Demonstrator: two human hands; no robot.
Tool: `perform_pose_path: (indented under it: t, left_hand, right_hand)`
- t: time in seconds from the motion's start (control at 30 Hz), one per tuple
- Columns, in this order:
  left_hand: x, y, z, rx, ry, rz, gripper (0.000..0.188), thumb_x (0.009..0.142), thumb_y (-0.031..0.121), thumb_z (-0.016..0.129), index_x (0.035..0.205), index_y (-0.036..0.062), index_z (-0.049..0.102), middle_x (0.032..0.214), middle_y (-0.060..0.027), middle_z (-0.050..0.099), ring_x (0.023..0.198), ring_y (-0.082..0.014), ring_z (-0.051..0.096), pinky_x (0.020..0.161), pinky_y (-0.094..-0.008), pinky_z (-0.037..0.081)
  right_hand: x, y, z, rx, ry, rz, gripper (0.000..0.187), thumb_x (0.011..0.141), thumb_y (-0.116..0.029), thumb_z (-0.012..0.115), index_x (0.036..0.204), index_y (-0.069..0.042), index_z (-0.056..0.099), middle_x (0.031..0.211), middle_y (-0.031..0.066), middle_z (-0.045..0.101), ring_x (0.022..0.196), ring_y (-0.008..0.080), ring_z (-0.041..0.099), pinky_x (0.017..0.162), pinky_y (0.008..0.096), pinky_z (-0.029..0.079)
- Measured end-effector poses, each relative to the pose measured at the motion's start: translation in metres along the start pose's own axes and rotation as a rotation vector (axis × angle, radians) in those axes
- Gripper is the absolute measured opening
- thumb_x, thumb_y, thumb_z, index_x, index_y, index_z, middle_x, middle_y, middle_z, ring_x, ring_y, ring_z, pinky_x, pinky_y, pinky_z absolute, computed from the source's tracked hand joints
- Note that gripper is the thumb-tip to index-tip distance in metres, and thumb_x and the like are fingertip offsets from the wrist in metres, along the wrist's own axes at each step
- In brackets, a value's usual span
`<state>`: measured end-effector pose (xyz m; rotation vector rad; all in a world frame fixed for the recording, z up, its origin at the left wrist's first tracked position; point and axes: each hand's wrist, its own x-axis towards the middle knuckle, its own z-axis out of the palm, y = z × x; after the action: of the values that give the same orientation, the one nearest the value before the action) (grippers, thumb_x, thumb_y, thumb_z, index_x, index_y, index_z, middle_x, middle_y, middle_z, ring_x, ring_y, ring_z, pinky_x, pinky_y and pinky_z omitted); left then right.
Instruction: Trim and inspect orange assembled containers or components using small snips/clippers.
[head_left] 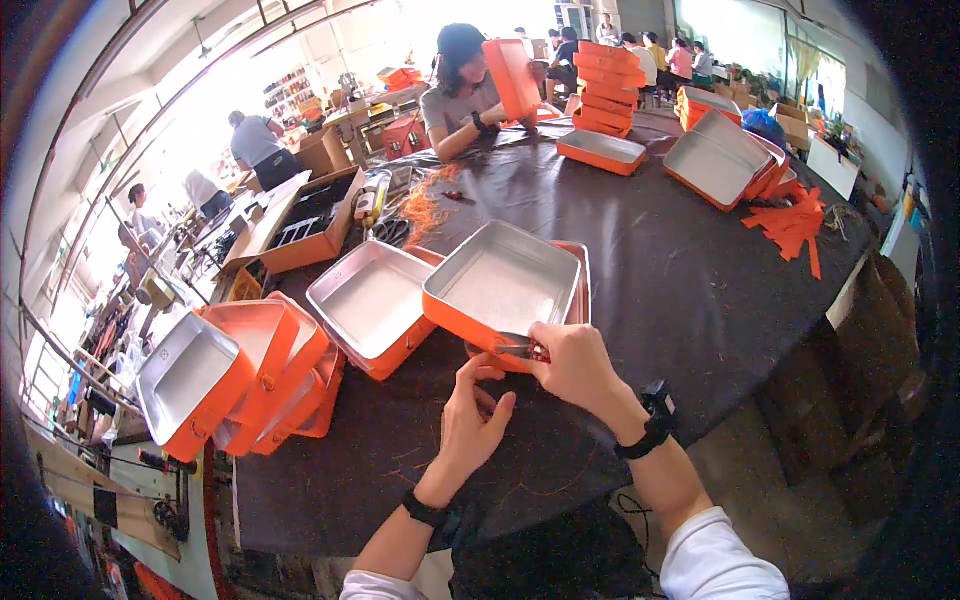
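In front of me lies an orange, shallow box-shaped case with a silver-grey lining (505,275), tilted on top of other cases. My right hand (580,368) is closed around small metal thread snips (520,346), whose blades lie along the case's near orange side wall. Just left of the snips, my left hand (470,430) has its fingers bent and its thumb apart. Its index fingertip is by the lower edge of that wall; whether it touches I cannot tell. Beneath and to the left leans a second lined case (370,300).
More orange cases (195,375) lean in a row at the left. Across the dark-covered table (690,300), a person handles an orange case (512,80) beside a tall stack (607,90). Orange strips (795,225) lie right; loose orange threads (428,210) and a cardboard box (310,225) lie far left.
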<state>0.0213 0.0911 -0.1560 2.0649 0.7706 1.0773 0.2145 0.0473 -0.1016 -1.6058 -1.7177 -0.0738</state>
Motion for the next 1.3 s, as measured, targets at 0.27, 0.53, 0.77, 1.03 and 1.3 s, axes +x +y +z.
perform_pose_path:
  t: [0.27,0.53,0.77,1.03,1.3]
  left_hand:
    - [-0.004,-0.011,0.006,-0.183,0.132,-0.109,0.088,0.093,0.012,0.073,0.158,0.0046,0.014,0.12,-0.0171,0.066,0.077,-0.017,0.07,0.064,-0.029,0.056]
    - [0.0,-0.015,0.0,-0.379,0.22,-0.207,0.076,0.102,0.018,0.063,0.159,0.0028,0.016,0.109,-0.0133,0.066,0.086,-0.0164,0.07,0.07,-0.0272,0.057]
    - [0.003,-0.011,-0.004,-0.521,0.14,-0.296,0.066,0.104,0.028,0.064,0.153,0.0008,0.029,0.115,-0.0118,0.065,0.089,-0.014,0.067,0.07,-0.0243,0.054]
    - [0.005,-0.024,-0.009,-0.591,0.188,-0.337,0.048,0.102,0.036,0.065,0.13,-0.0003,0.051,0.113,-0.0061,0.062,0.102,-0.0121,0.06,0.088,-0.0272,0.048]
    - [0.003,-0.041,-0.02,-0.719,0.373,-0.333,0.057,0.095,0.035,0.055,0.136,-0.0047,0.053,0.127,-0.0121,0.061,0.119,-0.0208,0.056,0.103,-0.0345,0.042]
  right_hand:
    - [-0.01,-0.015,0.015,0.16,-0.009,-0.075,0.02,0.078,-0.015,0.077,0.096,-0.007,0.073,0.076,0.0148,0.071,0.069,0.0311,0.072,0.064,0.0409,0.057]
    - [-0.009,-0.026,0.007,0.3,-0.115,-0.154,0.034,0.078,-0.016,0.078,0.111,-0.008,0.076,0.083,0.0136,0.073,0.074,0.0292,0.072,0.068,0.0386,0.057]
    - [-0.007,-0.025,0.003,0.36,-0.215,-0.14,0.033,0.082,-0.025,0.074,0.111,-0.009,0.074,0.093,0.0166,0.074,0.086,0.0357,0.073,0.076,0.0444,0.058]
    - [-0.017,-0.029,0.023,0.317,-0.178,-0.304,0.032,0.075,-0.009,0.075,0.106,-0.008,0.072,0.079,0.0088,0.072,0.068,0.0257,0.071,0.063,0.0353,0.056]
    - [0.017,0.035,-0.007,0.214,0.612,0.293,0.023,0.086,-0.017,0.076,0.106,-0.005,0.071,0.076,0.0115,0.07,0.066,0.0244,0.069,0.063,0.0368,0.055]
